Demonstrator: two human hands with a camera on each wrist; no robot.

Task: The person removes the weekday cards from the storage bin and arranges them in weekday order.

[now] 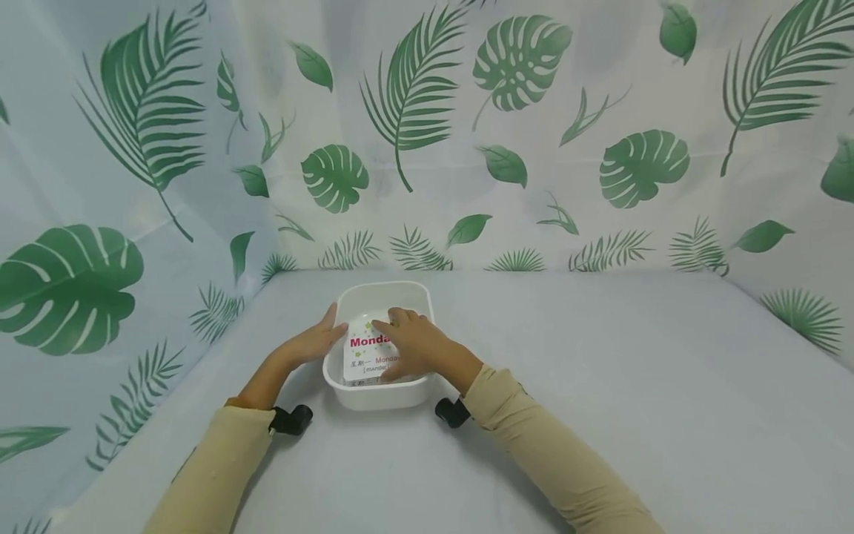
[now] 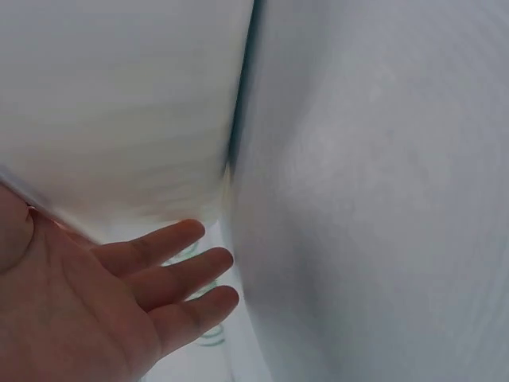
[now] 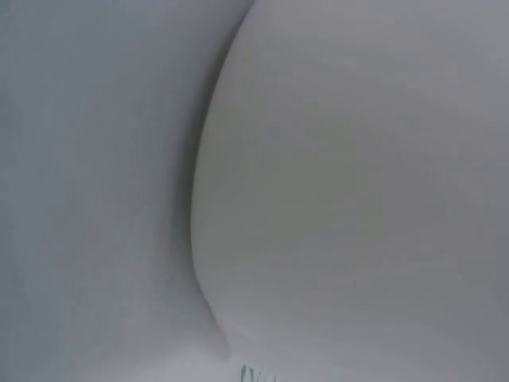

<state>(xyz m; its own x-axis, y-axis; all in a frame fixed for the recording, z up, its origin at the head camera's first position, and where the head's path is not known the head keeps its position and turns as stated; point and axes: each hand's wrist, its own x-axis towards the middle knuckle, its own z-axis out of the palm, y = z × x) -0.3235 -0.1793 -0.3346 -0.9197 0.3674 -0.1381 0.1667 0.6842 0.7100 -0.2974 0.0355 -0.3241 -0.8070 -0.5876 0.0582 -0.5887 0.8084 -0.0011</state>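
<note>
A white basin (image 1: 382, 399) stands on the table, left of centre. Inside it lies a white card (image 1: 356, 356) reading "Monday" in red, with Chinese characters and small stars. Below its lower edge shows the edge of another printed card (image 1: 365, 383). My left hand (image 1: 315, 341) rests at the basin's left rim, thumb reaching over it. In the left wrist view, extended fingers (image 2: 187, 278) lie beside the basin wall. Over the card's right side, my right hand (image 1: 419, 343) spreads its fingers and covers part of the print. The right wrist view shows the basin wall (image 3: 342, 207).
A pale cloth covers the table (image 1: 600, 408). Behind and at the sides hang white curtains (image 1: 427, 215) with green leaf prints. Black wrist cameras sit by the basin, one under the left wrist (image 1: 293, 420) and one under the right wrist (image 1: 452, 412).
</note>
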